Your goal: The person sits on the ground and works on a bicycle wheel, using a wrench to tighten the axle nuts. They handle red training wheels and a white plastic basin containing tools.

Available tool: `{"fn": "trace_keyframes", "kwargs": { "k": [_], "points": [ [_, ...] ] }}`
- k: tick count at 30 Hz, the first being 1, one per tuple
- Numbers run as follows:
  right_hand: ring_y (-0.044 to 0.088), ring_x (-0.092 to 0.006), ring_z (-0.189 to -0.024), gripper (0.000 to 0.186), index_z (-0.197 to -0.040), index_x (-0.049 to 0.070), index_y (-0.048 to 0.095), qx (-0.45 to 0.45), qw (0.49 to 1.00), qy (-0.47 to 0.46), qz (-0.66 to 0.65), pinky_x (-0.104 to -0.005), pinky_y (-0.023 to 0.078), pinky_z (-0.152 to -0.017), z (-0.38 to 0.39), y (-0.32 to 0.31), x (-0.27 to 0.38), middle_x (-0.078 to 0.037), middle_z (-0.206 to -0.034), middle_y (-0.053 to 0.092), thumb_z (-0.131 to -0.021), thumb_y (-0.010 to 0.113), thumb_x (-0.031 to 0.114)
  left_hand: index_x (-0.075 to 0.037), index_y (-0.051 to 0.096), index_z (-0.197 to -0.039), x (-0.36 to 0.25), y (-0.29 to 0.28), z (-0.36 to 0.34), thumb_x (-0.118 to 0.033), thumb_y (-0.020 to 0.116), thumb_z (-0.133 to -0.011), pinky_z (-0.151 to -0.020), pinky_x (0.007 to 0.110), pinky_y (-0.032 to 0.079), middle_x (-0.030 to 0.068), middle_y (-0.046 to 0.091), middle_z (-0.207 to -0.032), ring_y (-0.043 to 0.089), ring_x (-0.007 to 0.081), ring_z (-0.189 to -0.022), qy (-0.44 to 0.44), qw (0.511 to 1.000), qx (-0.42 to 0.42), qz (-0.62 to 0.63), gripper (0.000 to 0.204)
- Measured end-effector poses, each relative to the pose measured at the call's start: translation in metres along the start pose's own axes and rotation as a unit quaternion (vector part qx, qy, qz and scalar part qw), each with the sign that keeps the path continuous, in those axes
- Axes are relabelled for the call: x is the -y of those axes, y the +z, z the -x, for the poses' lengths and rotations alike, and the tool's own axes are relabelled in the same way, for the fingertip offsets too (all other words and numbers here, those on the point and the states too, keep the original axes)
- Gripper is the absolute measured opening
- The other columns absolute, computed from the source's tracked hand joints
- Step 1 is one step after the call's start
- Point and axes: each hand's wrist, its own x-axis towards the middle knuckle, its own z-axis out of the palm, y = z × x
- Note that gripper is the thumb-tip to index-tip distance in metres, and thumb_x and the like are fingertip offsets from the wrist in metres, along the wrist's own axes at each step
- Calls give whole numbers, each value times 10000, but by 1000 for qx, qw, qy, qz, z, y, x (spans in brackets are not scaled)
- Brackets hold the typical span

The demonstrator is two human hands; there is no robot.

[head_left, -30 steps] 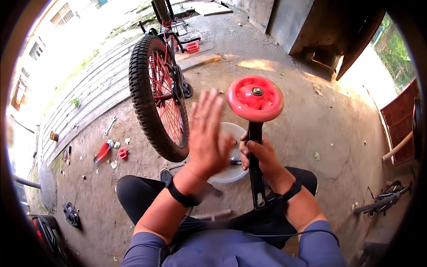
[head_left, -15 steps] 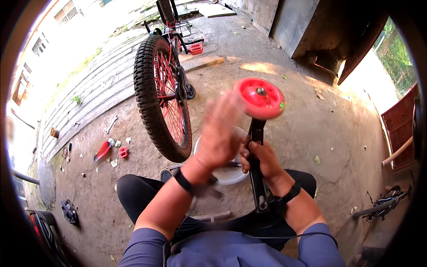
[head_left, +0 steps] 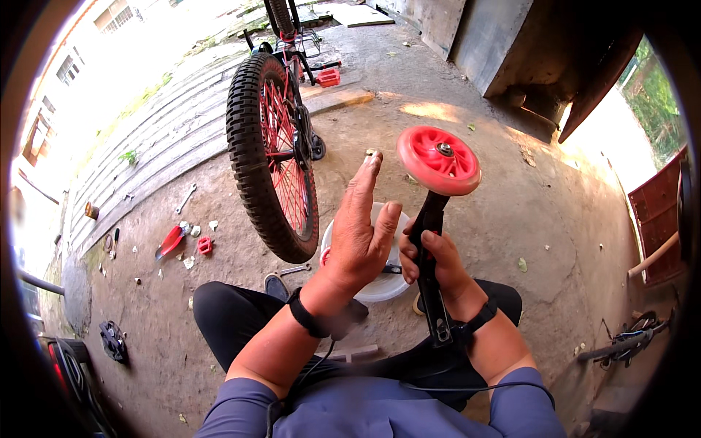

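Observation:
A training wheel with a pinkish-red wheel (head_left: 420,157) and a long black bracket (head_left: 428,288) stands upright in front of me. My right hand (head_left: 447,266) is wrapped round the middle of the bracket, wheel end up. To the left, my left hand (head_left: 358,237) is raised with fingers stretched out and thumb apart. It holds nothing and is clear of the wheel. Below both hands a pale plastic tub (head_left: 383,290) sits on the ground, partly hidden by them; a dark-handled item and something red show inside it.
A bicycle with a fat knobby tire (head_left: 244,146) stands ahead left. On the concrete lie a wrench (head_left: 186,198), another wrench (head_left: 296,269) by my shoe, a red pedal (head_left: 205,246) and a red curved piece (head_left: 170,242). A small black bicycle (head_left: 628,339) is at right.
My left hand, blurred beside the wheel before, is now sharp and apart from it. The wheel has shifted slightly right and tilted, showing more of its spoked face.

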Motion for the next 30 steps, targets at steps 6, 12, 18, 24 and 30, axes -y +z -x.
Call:
{"fn": "trace_keyframes", "kwargs": {
  "k": [6,12,18,24,30],
  "points": [
    [608,-201,-641,348,-1253,84,485,24,1000,2,-6,-339,526,-554,-3,-6,-3,-67,-909,581,-1002,560,314,48,389,-1473,-12,5,-6,-177,575,-991,-1156,396,301,228,459,-1483,424,317,-1401,13,1000,-15,0,563],
    [603,-211,-621,362,-1251,78,485,35,999,4,9,-346,524,-541,-3,-9,-4,-72,-885,572,-1007,553,337,39,405,-1467,-11,7,-6,-170,615,-973,-1138,400,333,229,491,-1452,457,319,-1376,20,999,-25,-15,576],
    [600,-201,-593,335,-1224,56,507,4,999,18,30,-322,516,-523,-2,-1,-1,-66,-876,588,-1000,568,297,35,410,-1453,-11,10,-6,-156,723,-881,-1111,431,382,261,495,-1428,487,391,-1335,33,998,-43,-30,679],
    [600,-169,-576,238,-1155,29,547,-31,996,1,85,-290,497,-497,-2,5,-2,-50,-847,609,-992,567,201,43,402,-1452,-12,11,-6,-182,769,-849,-1109,412,385,257,506,-1418,498,376,-1330,-17,998,-55,3,741],
    [596,-177,-563,271,-1154,14,533,5,999,-5,36,-301,496,-480,-5,5,-2,-63,-832,602,-977,590,210,55,359,-1487,-13,9,-5,-253,744,-903,-1124,399,359,215,484,-1461,476,282,-1345,-36,998,-45,18,764]
  ]
}}
